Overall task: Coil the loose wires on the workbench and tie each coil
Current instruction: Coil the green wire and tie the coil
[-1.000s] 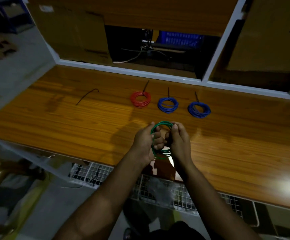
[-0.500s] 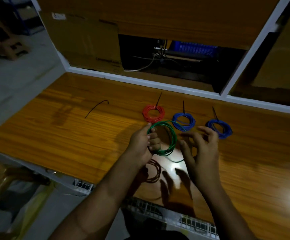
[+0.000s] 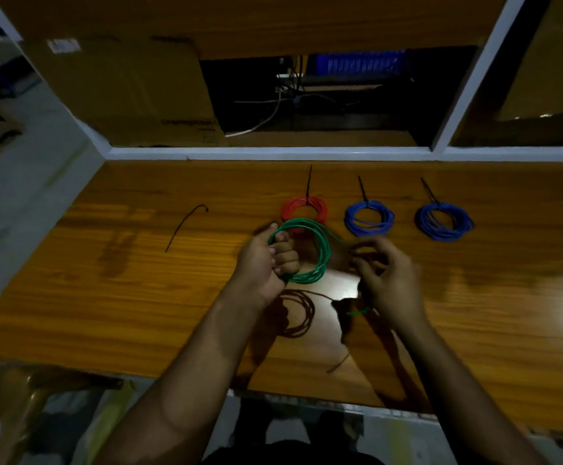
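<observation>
Wooden workbench [image 3: 105, 297] is stretching under dim light. At its centre the left hand [image 3: 266, 263] is gripping a green coil [image 3: 307, 253], fingers curled through it. At 3 o'clock of that, the right hand [image 3: 387, 280] is blurring; it seems to be pinching the coil's loose tail. At 12 o'clock are lying a tied red coil [image 3: 305, 209] and two blue coils [image 3: 369, 218], at 10 o'clock a black tie [image 3: 186, 226].

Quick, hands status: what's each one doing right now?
Left hand: closed around the green wire coil, holding it up.
Right hand: blurred; fingers curled near the coil's loose end, grip cannot be told.
</observation>
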`<state>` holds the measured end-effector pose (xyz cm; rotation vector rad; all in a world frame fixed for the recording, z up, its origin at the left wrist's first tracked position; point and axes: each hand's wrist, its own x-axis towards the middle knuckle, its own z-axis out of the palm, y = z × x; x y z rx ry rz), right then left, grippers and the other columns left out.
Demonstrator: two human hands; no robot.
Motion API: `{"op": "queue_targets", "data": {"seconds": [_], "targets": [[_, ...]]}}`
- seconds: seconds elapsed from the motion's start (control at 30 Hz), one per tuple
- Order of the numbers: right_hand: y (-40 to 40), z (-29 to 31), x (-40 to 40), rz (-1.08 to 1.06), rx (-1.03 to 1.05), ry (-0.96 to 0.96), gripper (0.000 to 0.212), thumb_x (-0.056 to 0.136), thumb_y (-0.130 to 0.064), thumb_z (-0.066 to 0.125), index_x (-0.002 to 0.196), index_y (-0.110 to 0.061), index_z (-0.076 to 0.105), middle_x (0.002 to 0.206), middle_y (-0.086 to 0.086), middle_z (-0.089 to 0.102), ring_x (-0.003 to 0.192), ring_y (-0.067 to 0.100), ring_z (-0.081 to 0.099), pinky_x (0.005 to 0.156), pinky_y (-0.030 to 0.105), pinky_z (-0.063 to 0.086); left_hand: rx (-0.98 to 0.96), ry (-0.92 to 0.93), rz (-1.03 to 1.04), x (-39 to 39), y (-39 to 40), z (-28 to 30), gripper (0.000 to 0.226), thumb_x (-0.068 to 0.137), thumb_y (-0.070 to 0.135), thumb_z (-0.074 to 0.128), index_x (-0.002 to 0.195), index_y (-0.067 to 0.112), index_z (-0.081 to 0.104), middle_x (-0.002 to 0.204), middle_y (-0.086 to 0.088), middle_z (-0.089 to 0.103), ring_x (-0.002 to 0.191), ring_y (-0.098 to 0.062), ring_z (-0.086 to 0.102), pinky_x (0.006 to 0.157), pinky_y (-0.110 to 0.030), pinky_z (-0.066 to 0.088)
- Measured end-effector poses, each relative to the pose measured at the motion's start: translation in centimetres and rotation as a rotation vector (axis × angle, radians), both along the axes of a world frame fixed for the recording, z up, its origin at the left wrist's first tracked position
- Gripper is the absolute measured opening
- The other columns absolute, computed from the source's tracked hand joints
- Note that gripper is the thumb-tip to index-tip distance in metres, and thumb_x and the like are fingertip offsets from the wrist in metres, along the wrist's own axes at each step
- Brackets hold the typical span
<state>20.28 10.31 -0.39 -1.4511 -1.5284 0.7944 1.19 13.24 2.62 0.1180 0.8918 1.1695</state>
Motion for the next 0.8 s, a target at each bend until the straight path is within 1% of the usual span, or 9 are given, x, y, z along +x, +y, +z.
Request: {"op": "queue_targets", "data": {"seconds": [0.1, 0.17, 0.27, 0.4, 0.47, 0.5, 0.63, 0.7, 0.8], "targets": [[-3.1, -0.5, -3.4, 0.023, 0.073, -0.019, 0.02, 0.095, -0.011, 0.064, 0.103, -0.028, 0.069, 0.089, -0.016, 0.071, 0.062, 0.004, 0.068, 0.055, 0.03, 0.057, 0.001, -0.065, 0.002, -1.4, -0.3, -0.1, 0.042, 0.106, 0.032, 0.033, 0.068, 0.017, 0.041, 0.041, 0.009, 0.025, 0.03, -0.004, 0.02, 0.034, -0.017, 0.014], [-5.0, -1.0, -5.4, 0.028, 0.118, -0.019, 0.024, 0.098, -0.011, 0.058, 0.115, -0.022, 0.071, 0.096, -0.011, 0.073, 0.07, 0.004, 0.07, 0.062, 0.031, 0.059, 0.009, -0.075, 0.009, -2.7, -0.7, -0.2, 0.043, 0.107, 0.033, 0.033, 0.068, 0.016, 0.041, 0.042, 0.009, 0.025, 0.031, -0.004, 0.02, 0.034, -0.017, 0.016], [-7.3, -1.4, -8.4, 0.003, 0.243, -0.126, 0.038, 0.092, -0.003, 0.061, 0.126, -0.017, 0.067, 0.106, -0.007, 0.072, 0.09, 0.0, 0.067, 0.077, 0.019, 0.055, 0.03, -0.101, 0.006, -5.0, -1.9, -0.3, 0.043, 0.107, 0.035, 0.033, 0.069, 0.016, 0.041, 0.042, 0.009, 0.026, 0.031, -0.004, 0.021, 0.035, -0.018, 0.018], [-9.3, -1.2, -11.8, -0.138, 0.43, -0.323, 0.031, 0.086, -0.001, 0.074, 0.115, -0.01, 0.073, 0.101, 0.005, 0.067, 0.087, 0.001, 0.055, 0.076, 0.004, 0.039, 0.04, -0.117, 0.002, -7.3, -4.1, -0.1, 0.043, 0.107, 0.036, 0.032, 0.07, 0.017, 0.042, 0.043, 0.008, 0.027, 0.032, -0.005, 0.022, 0.036, -0.018, 0.019], [-10.5, -1.3, -13.1, -0.2, 0.503, -0.393, 0.029, 0.085, -0.003, 0.074, 0.114, -0.008, 0.074, 0.104, 0.012, 0.061, 0.086, 0.009, 0.052, 0.076, 0.008, 0.038, 0.046, -0.093, 0.004, -8.3, -5.2, -0.3, 0.043, 0.107, 0.037, 0.032, 0.07, 0.017, 0.042, 0.043, 0.008, 0.028, 0.033, -0.005, 0.022, 0.037, -0.018, 0.021], [-11.1, -1.3, -13.7, -0.211, 0.528, -0.414, 0.029, 0.085, -0.003, 0.074, 0.114, -0.008, 0.074, 0.108, 0.014, 0.06, 0.086, 0.013, 0.054, 0.076, 0.015, 0.043, 0.055, -0.082, 0.009, -8.7, -5.7, -0.4, 0.044, 0.107, 0.038, 0.032, 0.07, 0.017, 0.043, 0.043, 0.008, 0.028, 0.034, -0.006, 0.023, 0.038, -0.019, 0.022], [-13.3, -1.6, -15.8, -0.134, 0.592, -0.457, 0.025, 0.087, 0.002, 0.072, 0.111, -0.005, 0.075, 0.113, 0.015, 0.067, 0.093, 0.02, 0.065, 0.077, 0.033, 0.053, 0.059, -0.119, 0.044, -9.9, -7.1, -0.4, 0.044, 0.107, 0.038, 0.032, 0.07, 0.016, 0.041, 0.043, 0.008, 0.027, 0.033, -0.006, 0.023, 0.034, -0.018, 0.026], [-14.3, -1.5, -16.5, -0.09, 0.622, -0.45, 0.024, 0.088, -0.002, 0.072, 0.111, -0.005, 0.074, 0.108, 0.011, 0.071, 0.095, 0.022, 0.068, 0.078, 0.034, 0.054, 0.053, -0.124, 0.045, -10.2, -7.6, -0.2, 0.044, 0.107, 0.038, 0.033, 0.07, 0.016, 0.041, 0.043, 0.008, 0.027, 0.033, -0.006, 0.023, 0.034, -0.016, 0.026], [-14.5, -0.6, -17.3, -0.095, 0.674, -0.444, 0.011, 0.089, -0.007, 0.074, 0.099, -0.007, 0.076, 0.096, 0.004, 0.073, 0.085, 0.02, 0.068, 0.07, 0.031, 0.052, 0.08, -0.11, 0.036, -10.4, -8.3, -0.2, 0.044, 0.106, 0.039, 0.034, 0.07, 0.016, 0.042, 0.044, 0.008, 0.027, 0.034, -0.007, 0.023, 0.034, -0.017, 0.028]]}}
